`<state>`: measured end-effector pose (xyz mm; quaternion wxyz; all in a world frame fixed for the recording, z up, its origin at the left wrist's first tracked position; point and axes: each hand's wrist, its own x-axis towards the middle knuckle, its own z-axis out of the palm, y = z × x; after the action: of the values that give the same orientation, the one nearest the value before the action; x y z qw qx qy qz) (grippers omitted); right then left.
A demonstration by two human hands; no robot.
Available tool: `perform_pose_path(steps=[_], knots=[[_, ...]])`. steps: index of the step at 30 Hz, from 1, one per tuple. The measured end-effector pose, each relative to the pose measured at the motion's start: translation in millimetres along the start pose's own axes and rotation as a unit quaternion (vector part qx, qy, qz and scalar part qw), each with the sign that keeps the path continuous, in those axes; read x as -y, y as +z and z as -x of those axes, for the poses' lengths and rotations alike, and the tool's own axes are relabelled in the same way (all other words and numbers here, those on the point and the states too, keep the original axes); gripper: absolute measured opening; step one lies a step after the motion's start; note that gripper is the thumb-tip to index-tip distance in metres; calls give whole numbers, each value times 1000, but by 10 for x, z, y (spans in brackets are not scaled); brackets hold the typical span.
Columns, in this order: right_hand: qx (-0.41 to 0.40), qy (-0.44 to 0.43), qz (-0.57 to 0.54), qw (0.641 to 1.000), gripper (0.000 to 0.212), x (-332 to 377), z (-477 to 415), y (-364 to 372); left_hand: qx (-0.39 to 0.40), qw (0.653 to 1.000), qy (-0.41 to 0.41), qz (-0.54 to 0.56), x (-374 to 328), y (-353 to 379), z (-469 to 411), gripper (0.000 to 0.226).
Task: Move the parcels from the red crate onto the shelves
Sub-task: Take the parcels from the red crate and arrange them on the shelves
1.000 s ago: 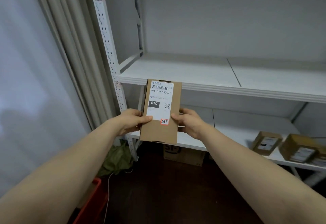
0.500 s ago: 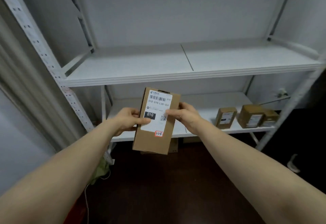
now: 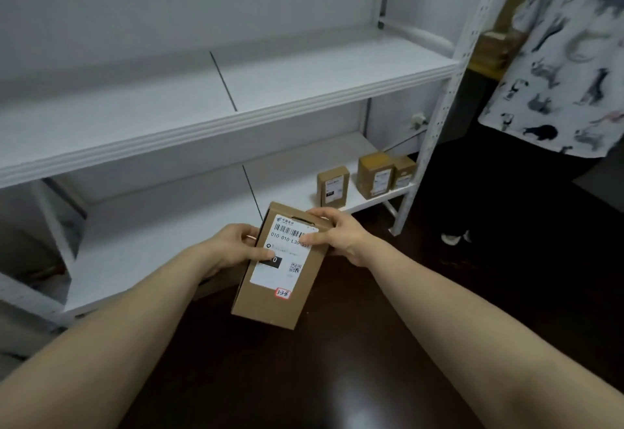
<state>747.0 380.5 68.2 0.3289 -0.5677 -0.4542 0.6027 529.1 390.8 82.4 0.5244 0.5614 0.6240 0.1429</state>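
I hold a brown cardboard parcel (image 3: pixel 277 297) with a white shipping label and a small red-edged sticker reading 3-3-8, in front of the white shelf unit. My left hand (image 3: pixel 236 246) grips its left edge, thumb on the label. My right hand (image 3: pixel 337 232) grips its upper right edge, thumb across the barcode. The parcel hangs above the dark floor, just in front of the lower shelf (image 3: pixel 175 236). The upper shelf (image 3: pixel 304 80) is bare. The red crate is out of view.
Three brown parcels (image 3: pixel 374 175) stand at the right end of the lower shelf beside a white upright post (image 3: pixel 439 114). Another person in a white patterned shirt (image 3: pixel 574 57) stands at the right, with stacked boxes (image 3: pixel 496 47) behind.
My view has swung right and down; the shelf's right end and the other person have come into sight. The parcel sits lower, tilted to the right, still held in both hands.
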Motion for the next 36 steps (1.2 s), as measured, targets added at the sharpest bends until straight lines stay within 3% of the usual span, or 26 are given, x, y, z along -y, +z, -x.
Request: perform_pose_path(steps=[4, 12, 16, 22, 24, 28, 32, 36], knots=[[-18, 5, 58, 998, 62, -73, -97, -300, 45, 997, 1, -57, -108, 163, -355, 40], [-91, 45, 144, 984, 46, -92, -526, -682, 83, 985, 9, -148, -427, 241, -1196, 82], [-128, 70, 225, 963, 49, -127, -749, -888, 73, 982, 6, -173, -548, 256, -1547, 73], [-182, 91, 220, 954, 50, -169, -1145, -1364, 60, 982, 0, -177, -763, 434, -2032, 62], [-180, 90, 224, 953, 50, -163, -1327, -1555, 49, 984, -6, -169, -826, 512, -2215, 60], [-141, 73, 294, 942, 69, -175, -1709, -2003, 17, 988, -22, -154, -957, 760, -2547, 57], [-95, 65, 355, 928, 55, -183, -2046, -2597, -19, 984, -37, -174, -1123, 1133, -2788, 53], [-66, 37, 503, 861, 50, -161, -2340, -3038, -31, 977, -51, -206, -1207, 1438, -2971, 52]])
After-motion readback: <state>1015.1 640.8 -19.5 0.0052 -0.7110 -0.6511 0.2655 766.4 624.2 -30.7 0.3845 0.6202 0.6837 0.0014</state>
